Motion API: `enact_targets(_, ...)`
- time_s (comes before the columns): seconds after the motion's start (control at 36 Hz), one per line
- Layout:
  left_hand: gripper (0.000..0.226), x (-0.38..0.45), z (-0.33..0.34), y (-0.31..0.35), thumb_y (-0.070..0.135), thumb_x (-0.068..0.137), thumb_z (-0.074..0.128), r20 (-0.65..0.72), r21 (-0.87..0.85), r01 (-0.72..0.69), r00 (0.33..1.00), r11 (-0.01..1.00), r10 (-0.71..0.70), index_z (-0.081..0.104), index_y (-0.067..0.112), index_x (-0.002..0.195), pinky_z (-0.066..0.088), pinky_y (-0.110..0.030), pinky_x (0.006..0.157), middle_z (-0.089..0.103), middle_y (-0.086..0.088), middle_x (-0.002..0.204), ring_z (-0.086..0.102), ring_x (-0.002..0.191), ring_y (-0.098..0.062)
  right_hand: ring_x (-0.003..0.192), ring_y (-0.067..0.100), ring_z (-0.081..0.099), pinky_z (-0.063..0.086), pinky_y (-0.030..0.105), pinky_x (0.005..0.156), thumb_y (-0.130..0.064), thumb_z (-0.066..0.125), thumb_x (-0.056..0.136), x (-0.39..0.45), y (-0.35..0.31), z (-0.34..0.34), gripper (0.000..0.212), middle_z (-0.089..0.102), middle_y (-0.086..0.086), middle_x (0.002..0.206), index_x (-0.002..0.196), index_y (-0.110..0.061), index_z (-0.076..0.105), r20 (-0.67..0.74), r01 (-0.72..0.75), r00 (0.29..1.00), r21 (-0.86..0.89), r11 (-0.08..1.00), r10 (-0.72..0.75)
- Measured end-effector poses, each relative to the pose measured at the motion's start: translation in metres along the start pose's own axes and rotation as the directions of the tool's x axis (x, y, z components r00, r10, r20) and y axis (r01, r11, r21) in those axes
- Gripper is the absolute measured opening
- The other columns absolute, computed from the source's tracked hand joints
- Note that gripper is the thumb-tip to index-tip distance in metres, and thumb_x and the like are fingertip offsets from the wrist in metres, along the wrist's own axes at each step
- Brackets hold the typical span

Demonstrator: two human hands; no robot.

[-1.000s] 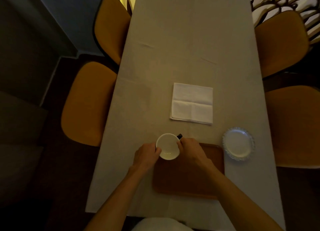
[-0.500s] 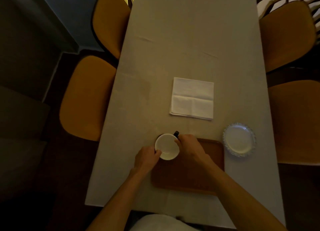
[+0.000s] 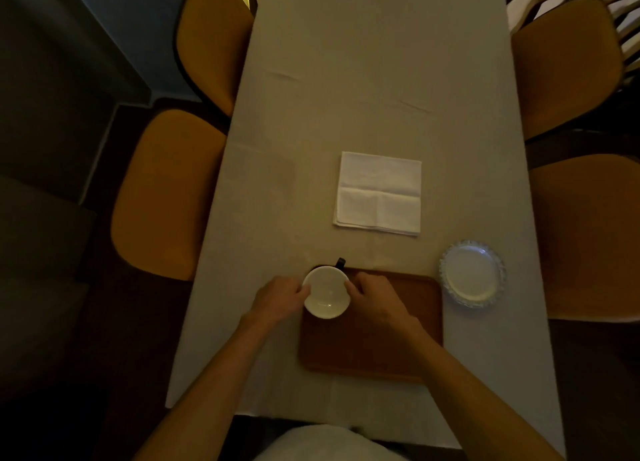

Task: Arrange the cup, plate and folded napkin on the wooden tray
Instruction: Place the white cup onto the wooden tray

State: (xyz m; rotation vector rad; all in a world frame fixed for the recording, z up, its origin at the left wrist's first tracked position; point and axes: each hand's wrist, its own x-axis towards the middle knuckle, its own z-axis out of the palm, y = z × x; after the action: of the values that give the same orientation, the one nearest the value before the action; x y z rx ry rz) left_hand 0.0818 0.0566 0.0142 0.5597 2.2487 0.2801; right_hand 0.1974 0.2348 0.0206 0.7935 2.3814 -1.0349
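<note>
A white cup [image 3: 326, 292] with a dark handle pointing away sits at the far left corner of the wooden tray [image 3: 391, 353]. My left hand [image 3: 278, 298] grips its left side and my right hand [image 3: 375, 296] grips its right side. A folded white napkin [image 3: 379, 193] lies flat on the tablecloth beyond the tray. A small white plate [image 3: 471, 274] with a scalloped glass rim rests on the cloth just right of the tray's far right corner.
The long table [image 3: 363, 62] wears a beige cloth. Mustard-coloured chairs stand along both sides, two on the left [image 3: 166, 190] and two on the right [image 3: 588, 235]. The room is dim, with dark floor to the left.
The cup has stayed between both hands and shifted slightly onto the tray's far left corner. Napkin and plate have not moved.
</note>
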Motion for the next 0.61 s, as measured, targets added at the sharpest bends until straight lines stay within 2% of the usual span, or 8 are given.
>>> enact_targets(0.08,0.032,0.005,-0.007,0.001,0.039,0.093,0.045,0.011,0.058,-0.064,0.998,0.996,0.064,0.054,0.018,0.07,0.037,-0.032,0.06,0.067,-0.013,0.085,0.063,0.081,-0.031,0.062,0.018,0.058,0.049,0.037,0.056,-0.046,0.043,0.098,-0.006,0.002,0.006,0.04,0.062,0.003,0.073,0.077,-0.015,0.058,0.056,-0.022,0.998,-0.006,1.0,0.022)
enact_targets(0.17,0.03,0.008,-0.012,0.0,0.037,0.091,0.047,0.023,0.087,-0.087,0.996,0.992,0.085,0.049,0.02,0.067,0.036,-0.029,0.058,0.067,-0.013,0.082,0.064,0.077,-0.031,0.069,0.023,0.064,0.057,0.045,0.066,-0.043,0.039,0.1,-0.007,0.004,0.012,0.039,0.066,0.005,0.079,0.084,-0.014,0.06,0.075,-0.033,0.997,-0.02,0.999,0.034)
enact_targets(0.22,0.026,0.007,-0.013,0.001,0.034,0.09,0.048,0.031,0.095,-0.087,0.996,0.992,0.085,0.05,0.019,0.068,0.035,-0.029,0.058,0.066,-0.014,0.081,0.064,0.076,-0.031,0.069,0.023,0.064,0.058,0.046,0.067,-0.041,0.038,0.101,-0.006,0.003,0.013,0.039,0.066,0.005,0.081,0.086,-0.013,0.061,0.071,-0.032,0.997,-0.037,0.999,0.035)
enact_targets(0.39,0.023,0.002,-0.011,0.001,0.031,0.086,0.051,0.031,0.094,-0.071,0.997,0.993,0.069,0.049,0.016,0.069,0.033,-0.029,0.057,0.061,-0.014,0.076,0.059,0.07,-0.031,0.064,0.019,0.058,0.05,0.04,0.059,-0.039,0.038,0.101,-0.001,0.0,0.013,0.038,0.062,0.005,0.077,0.081,-0.014,0.057,0.048,0.002,0.999,-0.115,0.993,0.003)
enact_targets(0.47,0.027,-0.002,-0.007,-0.004,0.032,0.086,0.05,0.034,0.079,-0.038,0.999,0.996,0.036,0.055,0.011,0.07,0.032,-0.03,0.055,0.056,-0.008,0.07,0.051,0.062,-0.024,0.062,0.014,0.051,0.041,0.03,0.053,-0.037,0.038,0.101,0.001,-0.002,0.013,0.034,0.057,0.001,0.076,0.079,-0.016,0.053,0.049,0.003,0.999,-0.118,0.993,0.003)
enact_targets(0.56,0.032,-0.003,0.0,-0.006,0.034,0.087,0.048,0.016,0.059,-0.029,0.999,0.998,0.028,0.061,0.006,0.075,0.034,-0.03,0.055,0.057,-0.008,0.069,0.051,0.06,-0.023,0.065,0.018,0.053,0.042,0.034,0.056,-0.037,0.039,0.101,0.002,-0.002,0.013,0.034,0.059,0.004,0.078,0.079,-0.015,0.053,0.035,0.0,0.999,-0.103,0.995,0.003)
enact_targets(0.61,0.033,-0.002,0.001,-0.006,0.034,0.088,0.048,0.005,0.058,-0.026,1.0,0.998,0.025,0.06,0.007,0.074,0.034,-0.03,0.055,0.055,-0.007,0.067,0.051,0.06,-0.024,0.065,0.016,0.052,0.039,0.031,0.053,-0.039,0.039,0.101,0.002,-0.001,0.014,0.034,0.058,0.002,0.078,0.079,-0.016,0.052,0.036,-0.003,0.999,-0.102,0.995,0.007)
